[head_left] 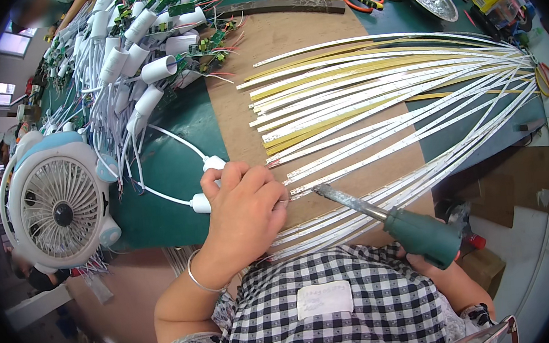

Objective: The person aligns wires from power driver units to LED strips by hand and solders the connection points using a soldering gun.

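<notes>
LED strips [372,97], white and yellow, fan out across a brown board [236,103] on the green tabletop [162,161]. The left hand [245,210] presses fingers-down on the near strip ends beside a white plug [202,202] on its cable. The right hand [419,260] is closed around a green-handled soldering iron [396,219], tip meeting a strip. A small fan [55,204] stands at the left.

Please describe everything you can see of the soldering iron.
The soldering iron has a thick dark-green handle and a long grey metal shaft with a stained tip. It lies slanted, tip pointing up-left, just above the LED strips on the brown board. The right hand, mostly hidden under the handle, holds it. The tip is close to the left hand.
</notes>
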`<action>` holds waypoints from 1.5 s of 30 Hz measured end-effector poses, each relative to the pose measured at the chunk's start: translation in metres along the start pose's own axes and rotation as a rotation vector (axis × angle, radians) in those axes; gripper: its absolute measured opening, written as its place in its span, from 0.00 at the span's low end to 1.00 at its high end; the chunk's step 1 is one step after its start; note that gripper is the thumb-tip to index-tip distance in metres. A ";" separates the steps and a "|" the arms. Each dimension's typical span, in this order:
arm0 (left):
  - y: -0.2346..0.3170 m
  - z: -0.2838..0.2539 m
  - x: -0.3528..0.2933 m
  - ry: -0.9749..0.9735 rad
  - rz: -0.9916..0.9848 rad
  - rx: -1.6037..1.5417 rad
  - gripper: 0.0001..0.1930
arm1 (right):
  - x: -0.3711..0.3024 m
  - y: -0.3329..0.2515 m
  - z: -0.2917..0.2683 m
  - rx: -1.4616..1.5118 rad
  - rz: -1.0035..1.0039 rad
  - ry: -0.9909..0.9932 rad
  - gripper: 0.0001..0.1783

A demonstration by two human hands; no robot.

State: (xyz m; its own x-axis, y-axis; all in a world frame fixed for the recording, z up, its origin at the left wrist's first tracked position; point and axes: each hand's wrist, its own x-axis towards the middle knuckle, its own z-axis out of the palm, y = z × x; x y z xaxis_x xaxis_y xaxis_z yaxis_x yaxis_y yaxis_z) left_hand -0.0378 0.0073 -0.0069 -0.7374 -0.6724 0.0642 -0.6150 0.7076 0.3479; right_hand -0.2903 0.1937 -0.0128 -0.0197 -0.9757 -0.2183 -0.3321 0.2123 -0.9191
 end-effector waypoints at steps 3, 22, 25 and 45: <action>0.001 -0.001 0.000 0.000 -0.003 0.003 0.05 | 0.000 0.001 0.003 -0.013 -0.036 -0.009 0.15; 0.006 -0.001 -0.005 -0.009 -0.039 0.047 0.07 | -0.001 0.003 0.006 -0.066 0.010 0.013 0.17; 0.001 -0.004 -0.009 -0.003 -0.012 -0.006 0.06 | -0.002 0.000 0.006 -0.077 0.080 0.008 0.16; 0.005 0.013 -0.020 0.176 -0.102 -0.014 0.05 | -0.009 0.013 0.006 -0.073 0.089 -0.005 0.16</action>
State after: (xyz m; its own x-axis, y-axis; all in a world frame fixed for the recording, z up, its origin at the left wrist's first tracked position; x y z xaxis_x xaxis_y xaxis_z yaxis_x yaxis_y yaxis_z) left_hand -0.0300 0.0268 -0.0189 -0.6103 -0.7689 0.1903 -0.6790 0.6316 0.3741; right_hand -0.2891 0.2051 -0.0248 -0.0472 -0.9529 -0.2996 -0.3971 0.2931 -0.8697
